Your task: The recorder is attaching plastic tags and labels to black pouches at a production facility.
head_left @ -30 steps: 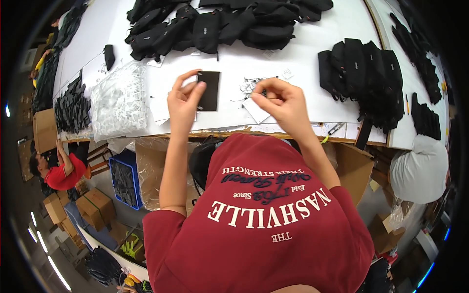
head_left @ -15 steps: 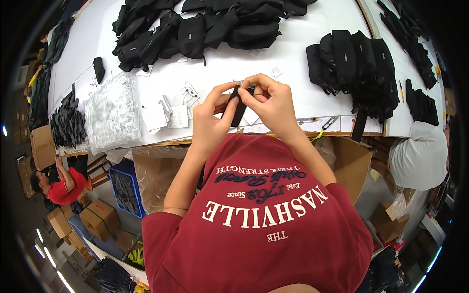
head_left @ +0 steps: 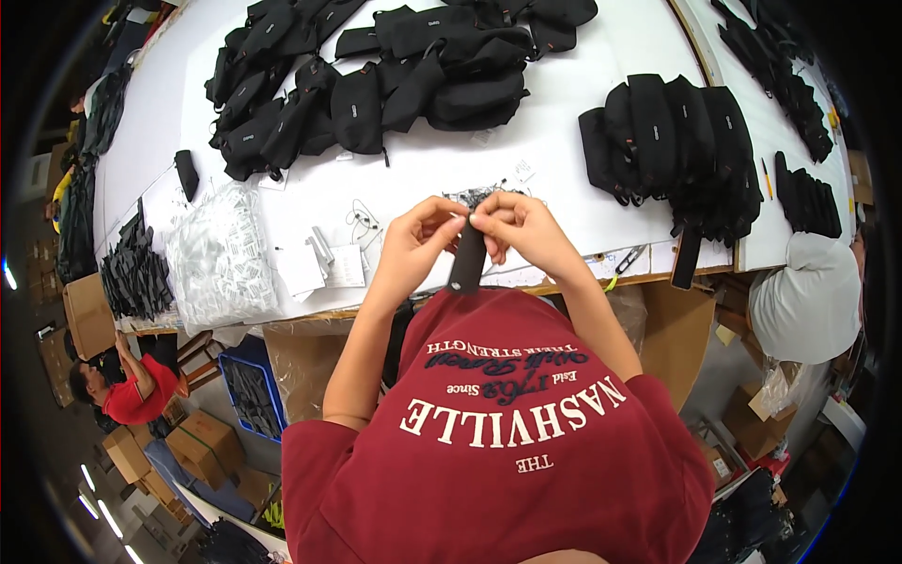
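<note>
From the head camera, the left hand point(head_left: 413, 246) and the right hand point(head_left: 515, 226) meet above the near edge of the white worktable point(head_left: 573, 113), both pinching the top end of a small flat black fabric pouch point(head_left: 467, 258). The pouch hangs below the fingertips, between the two hands, its long axis running roughly up and down in the picture, with the lower end pointing toward the person's red shirt point(head_left: 507, 442). Both hands are closed on it. Just beyond lie a pile of clear plastic bags point(head_left: 221, 258), white paper tags point(head_left: 324, 268) and heaps of black pouches point(head_left: 395, 66).
</note>
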`<state>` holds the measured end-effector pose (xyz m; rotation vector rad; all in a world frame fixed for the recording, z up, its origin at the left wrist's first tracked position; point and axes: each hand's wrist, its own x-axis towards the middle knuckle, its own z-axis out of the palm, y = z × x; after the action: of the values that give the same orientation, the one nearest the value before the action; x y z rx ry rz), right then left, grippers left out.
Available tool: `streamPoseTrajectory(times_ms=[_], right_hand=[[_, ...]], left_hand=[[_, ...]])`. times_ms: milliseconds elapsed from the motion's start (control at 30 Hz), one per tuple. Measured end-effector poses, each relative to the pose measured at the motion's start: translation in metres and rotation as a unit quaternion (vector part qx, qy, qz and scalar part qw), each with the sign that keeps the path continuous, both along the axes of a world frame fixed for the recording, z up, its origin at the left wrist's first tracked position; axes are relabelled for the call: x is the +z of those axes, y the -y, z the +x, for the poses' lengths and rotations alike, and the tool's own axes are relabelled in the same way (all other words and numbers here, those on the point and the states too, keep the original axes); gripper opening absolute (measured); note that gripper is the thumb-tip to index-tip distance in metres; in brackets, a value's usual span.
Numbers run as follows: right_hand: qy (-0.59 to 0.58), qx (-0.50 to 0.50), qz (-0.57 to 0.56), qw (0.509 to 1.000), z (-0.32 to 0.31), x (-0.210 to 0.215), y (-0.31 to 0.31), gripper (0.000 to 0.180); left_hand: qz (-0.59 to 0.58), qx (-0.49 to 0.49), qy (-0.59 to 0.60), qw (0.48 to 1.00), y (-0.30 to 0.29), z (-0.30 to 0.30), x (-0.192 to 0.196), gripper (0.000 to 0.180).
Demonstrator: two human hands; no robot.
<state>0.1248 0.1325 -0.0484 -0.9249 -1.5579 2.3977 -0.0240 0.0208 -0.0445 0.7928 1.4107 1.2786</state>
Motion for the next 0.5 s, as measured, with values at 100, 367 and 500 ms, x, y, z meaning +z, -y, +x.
streamPoseTrajectory(times_ms=[100,367,500], right_hand=[[0.000,0.016,-0.020,1.000,-0.003,-0.003,-0.009,0.018],[-0.026,-0.084,-0.062,0.994,-0.005,-0.026,-0.045,0.018],[-0.010,-0.081,-0.039,0.996,-0.008,-0.026,-0.058,0.017]], left_hand=[[0.005,-0.019,0.009,1.000,-0.010,-0.004,-0.011,0.010],[0.084,0.106,-0.195,0.971,-0.123,-0.072,-0.073,0.014],[0.082,0.193,-0.571,0.794,-0.218,-0.130,-0.117,0.025]])
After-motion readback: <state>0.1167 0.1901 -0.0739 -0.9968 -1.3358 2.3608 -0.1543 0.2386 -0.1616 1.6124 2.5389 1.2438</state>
